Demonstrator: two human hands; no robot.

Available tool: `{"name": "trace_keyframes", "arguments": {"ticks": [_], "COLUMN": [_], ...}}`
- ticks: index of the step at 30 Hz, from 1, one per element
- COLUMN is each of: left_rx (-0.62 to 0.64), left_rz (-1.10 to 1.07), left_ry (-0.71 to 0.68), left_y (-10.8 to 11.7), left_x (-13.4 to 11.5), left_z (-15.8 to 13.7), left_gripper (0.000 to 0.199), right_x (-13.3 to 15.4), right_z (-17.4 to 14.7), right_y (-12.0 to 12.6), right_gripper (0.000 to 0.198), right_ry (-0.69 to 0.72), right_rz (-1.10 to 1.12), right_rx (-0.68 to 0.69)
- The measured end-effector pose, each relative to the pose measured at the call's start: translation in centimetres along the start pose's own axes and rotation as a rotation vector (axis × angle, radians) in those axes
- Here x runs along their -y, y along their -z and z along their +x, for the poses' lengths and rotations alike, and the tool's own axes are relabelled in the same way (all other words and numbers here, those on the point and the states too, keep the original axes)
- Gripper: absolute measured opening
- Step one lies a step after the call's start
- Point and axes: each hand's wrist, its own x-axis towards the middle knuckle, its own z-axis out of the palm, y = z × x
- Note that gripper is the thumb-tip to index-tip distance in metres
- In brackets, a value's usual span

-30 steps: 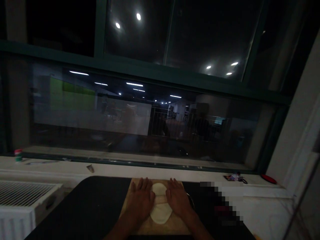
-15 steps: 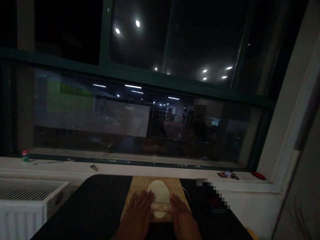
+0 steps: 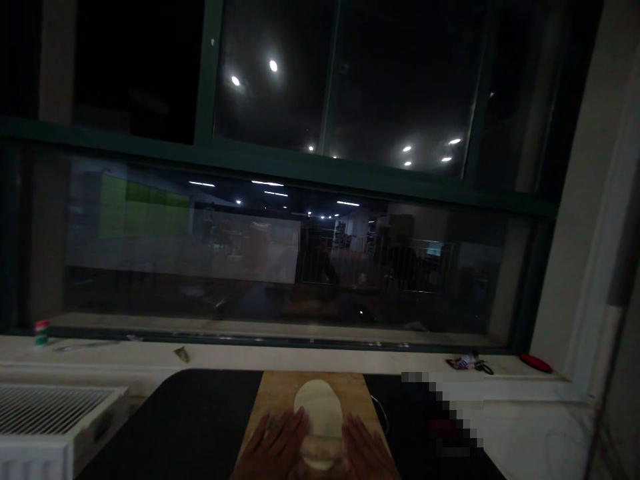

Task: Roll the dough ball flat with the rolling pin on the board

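A pale, flattened oval of dough (image 3: 319, 407) lies on a wooden board (image 3: 274, 387). Across the near part of the dough sits a light rolling pin (image 3: 324, 447), with a strip of dough showing on my side of it. My left hand (image 3: 280, 443) rests over the pin's left end, fingers stretched forward and slightly apart. At the right end is my right hand (image 3: 364, 448), also flat with extended fingers. The palms hide both ends of the pin. Neither hand is curled round it.
The board stands on a black table (image 3: 200, 413) below a window sill (image 3: 300, 359). A white radiator (image 3: 55, 427) is at the left. On the sill are a red-and-green container (image 3: 42, 332), small items (image 3: 469, 362) and a red round object (image 3: 536, 363). A blurred patch covers the table's right side.
The whole scene sits lower in the picture as my view has tilted up. My hands and the rolling pin are slightly nearer to me along the dough.
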Motion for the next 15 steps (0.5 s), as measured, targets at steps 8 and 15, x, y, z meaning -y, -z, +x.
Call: {"name": "trace_keyframes", "arguments": {"ticks": [8, 15], "left_rx": [-0.043, -0.18], "left_rz": [-0.016, 0.054], "left_ry": [0.087, 0.158], "left_y": [2.4, 2.1], "left_x": [-0.5, 1.7], "left_z": [4.0, 8.4], "left_gripper": [0.057, 0.055], "right_x": [0.5, 0.1], "right_z": [7.3, 13.5], "right_y": [2.6, 0.8], "right_gripper": [0.05, 0.051], "right_ry": [-0.077, -0.067], "right_rz": [-0.014, -0.108], "right_rx": [0.193, 0.202]}}
